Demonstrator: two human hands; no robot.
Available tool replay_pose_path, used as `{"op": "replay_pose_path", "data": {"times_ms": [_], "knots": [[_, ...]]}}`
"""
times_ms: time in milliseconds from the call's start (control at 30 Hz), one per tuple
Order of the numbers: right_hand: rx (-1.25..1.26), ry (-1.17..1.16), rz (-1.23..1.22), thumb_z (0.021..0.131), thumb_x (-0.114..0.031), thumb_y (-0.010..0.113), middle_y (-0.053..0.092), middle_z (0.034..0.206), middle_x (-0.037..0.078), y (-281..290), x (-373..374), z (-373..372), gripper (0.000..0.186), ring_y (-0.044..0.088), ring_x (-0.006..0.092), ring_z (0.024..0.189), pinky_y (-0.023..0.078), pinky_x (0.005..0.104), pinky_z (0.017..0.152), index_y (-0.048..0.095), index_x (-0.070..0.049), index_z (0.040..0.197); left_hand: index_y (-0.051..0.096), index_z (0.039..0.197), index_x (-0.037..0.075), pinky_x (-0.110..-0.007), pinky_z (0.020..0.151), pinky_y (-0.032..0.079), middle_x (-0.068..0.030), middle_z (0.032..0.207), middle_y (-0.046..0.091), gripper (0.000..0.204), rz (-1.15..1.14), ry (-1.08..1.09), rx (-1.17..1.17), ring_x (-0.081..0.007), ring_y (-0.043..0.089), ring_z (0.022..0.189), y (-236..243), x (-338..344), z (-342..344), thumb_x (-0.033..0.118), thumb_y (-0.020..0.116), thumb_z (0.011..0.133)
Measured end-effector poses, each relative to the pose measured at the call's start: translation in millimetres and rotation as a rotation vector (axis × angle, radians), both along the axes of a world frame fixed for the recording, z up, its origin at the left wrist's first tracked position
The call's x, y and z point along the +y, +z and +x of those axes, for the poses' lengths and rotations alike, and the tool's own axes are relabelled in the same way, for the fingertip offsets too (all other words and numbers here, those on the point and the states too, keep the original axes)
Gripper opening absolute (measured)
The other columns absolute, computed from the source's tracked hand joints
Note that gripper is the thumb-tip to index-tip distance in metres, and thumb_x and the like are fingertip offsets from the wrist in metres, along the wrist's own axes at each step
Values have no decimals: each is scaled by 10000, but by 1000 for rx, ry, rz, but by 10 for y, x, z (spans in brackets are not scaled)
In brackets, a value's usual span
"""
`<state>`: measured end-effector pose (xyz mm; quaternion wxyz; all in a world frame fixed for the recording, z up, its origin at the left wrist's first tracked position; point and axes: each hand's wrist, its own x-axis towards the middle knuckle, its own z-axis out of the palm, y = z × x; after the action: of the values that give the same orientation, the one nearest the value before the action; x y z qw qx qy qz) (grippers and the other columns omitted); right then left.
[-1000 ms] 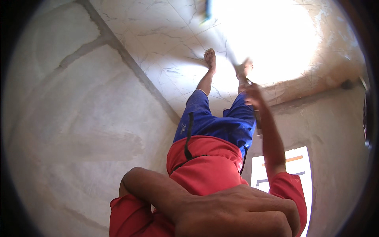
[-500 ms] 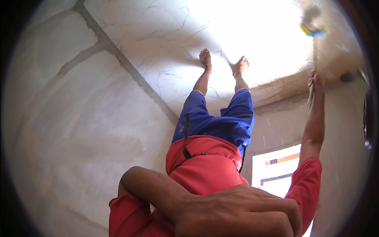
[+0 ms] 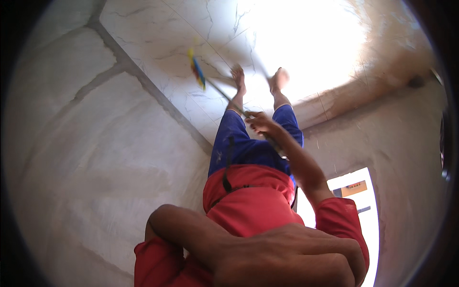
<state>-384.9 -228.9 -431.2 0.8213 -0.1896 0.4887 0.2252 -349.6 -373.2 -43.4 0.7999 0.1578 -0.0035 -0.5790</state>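
Note:
My right hand [image 3: 258, 123] is closed around the thin handle of a broom [image 3: 224, 93], in front of my blue shorts. The handle slants up and left from the hand, its other end reaching back along my forearm. The broom's blue and yellow head [image 3: 197, 71] is smeared by motion, left of my feet; whether it touches the floor I cannot tell. Across the lower edge, very close, lies my left hand [image 3: 291, 256], back side showing. Its fingers are bent and closed, the tips hidden, so anything they hold is out of sight.
Pale veined tiles [image 3: 158, 43] cover the floor, with strong glare at the top centre and brown dirt along the right side. A grey plastered wall [image 3: 95, 153] rises at left. Another wall at right has a bright opening [image 3: 344, 201]. A dark round spot [image 3: 415, 81] sits by the floor's edge.
My right hand has swung from the far right to the middle, carrying the broom with it. The broom head has crossed to the left of my feet. My left hand stays nearly still.

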Motion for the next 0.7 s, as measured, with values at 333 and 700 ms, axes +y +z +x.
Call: {"op": "replay_pose_path", "data": {"times_ms": [333, 700], "knots": [[304, -352, -299, 919, -202, 583, 498, 716, -15, -422, -1443, -4323, 350, 491, 75, 604, 445, 244, 509, 496, -112, 1245, 561, 935, -111, -345, 622, 466, -218, 880, 551, 473, -102, 212, -178, -271, 529, 732, 49, -85, -607, 350, 469, 988], [523, -285, -779, 954, -429, 498, 415, 576, -41, 1206, -1872, -2616, 326, 376, 65, 410, 373, 249, 350, 587, -118, 996, 576, 856, -112, -308, 529, 477, -224, 815, 570, 543, -9, -79, 83, -250, 559, 678, 1103, 381, 434, 402, 459, 986]]}}
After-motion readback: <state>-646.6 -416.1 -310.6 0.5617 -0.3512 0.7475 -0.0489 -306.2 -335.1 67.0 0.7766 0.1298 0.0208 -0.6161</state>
